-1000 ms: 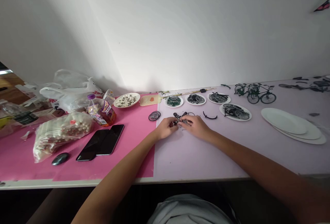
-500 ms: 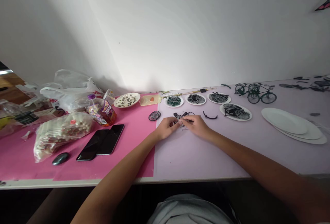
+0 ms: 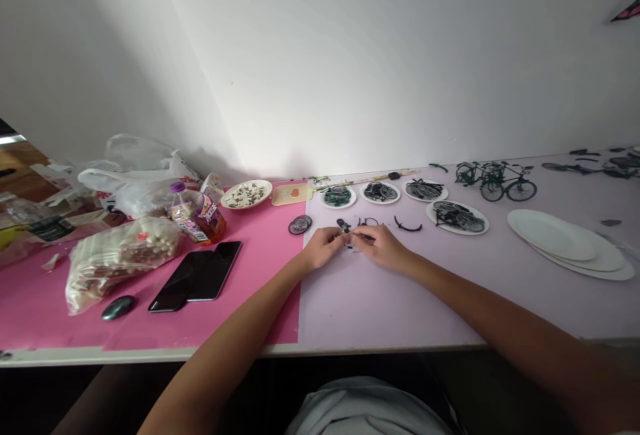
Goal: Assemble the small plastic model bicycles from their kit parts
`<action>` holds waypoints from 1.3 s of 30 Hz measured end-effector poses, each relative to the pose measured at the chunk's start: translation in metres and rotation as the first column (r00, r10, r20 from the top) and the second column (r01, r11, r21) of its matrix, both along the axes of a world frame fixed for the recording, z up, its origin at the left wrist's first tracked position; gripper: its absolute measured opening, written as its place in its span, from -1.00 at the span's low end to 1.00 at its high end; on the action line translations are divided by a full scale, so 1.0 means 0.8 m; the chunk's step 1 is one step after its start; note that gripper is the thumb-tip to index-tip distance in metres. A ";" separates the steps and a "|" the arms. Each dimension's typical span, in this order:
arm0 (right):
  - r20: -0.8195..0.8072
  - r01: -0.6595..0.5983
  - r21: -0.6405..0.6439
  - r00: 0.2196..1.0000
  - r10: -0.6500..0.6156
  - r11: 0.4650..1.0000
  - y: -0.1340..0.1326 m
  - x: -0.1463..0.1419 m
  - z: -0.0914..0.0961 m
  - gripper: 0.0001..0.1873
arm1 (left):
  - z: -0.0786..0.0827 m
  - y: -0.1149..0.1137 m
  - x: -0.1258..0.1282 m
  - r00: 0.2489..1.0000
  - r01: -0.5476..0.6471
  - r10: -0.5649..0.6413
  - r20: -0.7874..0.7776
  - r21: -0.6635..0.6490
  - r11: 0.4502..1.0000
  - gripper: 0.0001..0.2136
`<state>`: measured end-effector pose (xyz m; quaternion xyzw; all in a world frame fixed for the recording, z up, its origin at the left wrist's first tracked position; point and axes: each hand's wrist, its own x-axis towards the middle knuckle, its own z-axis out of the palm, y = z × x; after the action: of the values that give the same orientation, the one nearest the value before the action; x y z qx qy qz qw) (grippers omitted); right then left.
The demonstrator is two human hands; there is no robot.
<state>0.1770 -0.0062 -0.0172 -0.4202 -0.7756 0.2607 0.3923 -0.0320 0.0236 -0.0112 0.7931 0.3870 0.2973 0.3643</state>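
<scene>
Close together over the lilac part of the table, my left hand and my right hand meet at the fingertips. My left fingers are closed on a small dark model bicycle part, whose top pokes up past them. In my right fingers is a pinched thin dark piece, touching or almost touching the other; its exact kind is too small to tell. Just beyond lie small loose black parts, and a curved black strip is to the right. Left of my hands rest black spoked toy wheels.
Plates of bicycle parts line the back, near assembled toy bicycles. White plates overlap at right. On the pink left side are two phones, a mouse, a drink bottle and a filled plastic bag.
The dark part between my hands has turned, so less of it shows above the fingers. My right fingers have shifted slightly, uncovering more of the loose parts behind.
</scene>
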 end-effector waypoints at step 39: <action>0.038 0.205 0.078 0.977 -0.208 0.976 0.021 0.011 -0.015 -0.48 | 0.019 0.000 -0.006 0.985 0.029 0.020 0.170 -0.279 0.960 -0.62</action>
<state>0.1860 0.0102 -0.0288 -0.4896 -0.7456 0.1800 0.4147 -0.0370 0.0239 0.0038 0.7057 0.3908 0.3057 0.5057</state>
